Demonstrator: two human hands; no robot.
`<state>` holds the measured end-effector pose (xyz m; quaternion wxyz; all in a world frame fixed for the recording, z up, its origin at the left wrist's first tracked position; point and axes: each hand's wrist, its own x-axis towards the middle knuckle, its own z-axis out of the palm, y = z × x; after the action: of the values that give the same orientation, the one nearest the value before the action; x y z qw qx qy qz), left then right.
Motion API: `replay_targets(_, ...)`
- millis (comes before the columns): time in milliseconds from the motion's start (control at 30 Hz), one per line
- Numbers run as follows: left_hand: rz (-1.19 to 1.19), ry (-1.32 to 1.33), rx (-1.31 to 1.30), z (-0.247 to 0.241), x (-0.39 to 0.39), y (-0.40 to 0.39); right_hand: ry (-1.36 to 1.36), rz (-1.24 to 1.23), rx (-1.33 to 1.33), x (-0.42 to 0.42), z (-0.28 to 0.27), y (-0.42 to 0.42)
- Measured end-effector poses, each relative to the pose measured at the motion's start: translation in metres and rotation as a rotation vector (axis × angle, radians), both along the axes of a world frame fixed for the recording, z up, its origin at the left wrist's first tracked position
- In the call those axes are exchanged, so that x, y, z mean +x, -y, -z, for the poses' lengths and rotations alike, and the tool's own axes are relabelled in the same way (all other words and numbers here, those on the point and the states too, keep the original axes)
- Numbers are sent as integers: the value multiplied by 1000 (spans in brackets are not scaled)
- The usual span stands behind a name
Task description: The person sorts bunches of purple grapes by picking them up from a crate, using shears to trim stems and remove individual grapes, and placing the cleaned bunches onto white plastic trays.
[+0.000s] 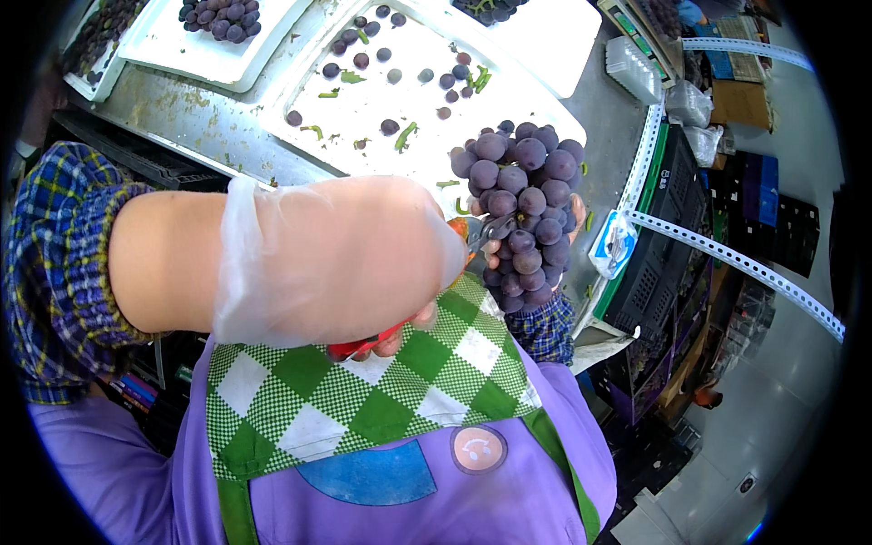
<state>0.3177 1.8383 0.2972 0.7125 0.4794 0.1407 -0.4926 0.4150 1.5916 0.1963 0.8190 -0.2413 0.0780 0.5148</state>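
Observation:
My left hand [340,259], in a thin translucent glove, reaches in from the left. It grips snips with red handles [371,343]. Their metal blades [499,229] meet the side of a bunch of dark purple grapes [521,204], and the tips are hidden among the berries. Behind the bunch, my right hand [577,216] supports it, with only some fingers showing at its sides. The bunch hangs over the near right corner of a white tray [368,129]. Loose grapes [390,127] and green stem cuttings [406,136] lie scattered in this tray.
On the metal table [184,102], another white tray [272,61] carries a grape bunch [228,20]. More grapes [487,10] lie at the top. Stacked clear plastic boxes [633,68] stand at right, beside perforated metal rails [736,262] and a black crate [647,245].

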Motion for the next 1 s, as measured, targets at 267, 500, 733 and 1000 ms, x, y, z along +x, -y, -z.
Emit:
replay_targets(267, 111, 108, 68, 3, 5, 0, 62, 19, -32, 4, 6, 3)
replay_targets(500, 232, 518, 149, -1, 8, -7, 76, 29, -58, 2, -8, -4)
replay_targets(733, 245, 718, 293, 5, 11, -6, 24, 18, 38, 6, 4, -1)
replay_targets(1000, 144, -33, 228, -28, 25, -9, -65, -60, 151, 20, 32, 16)
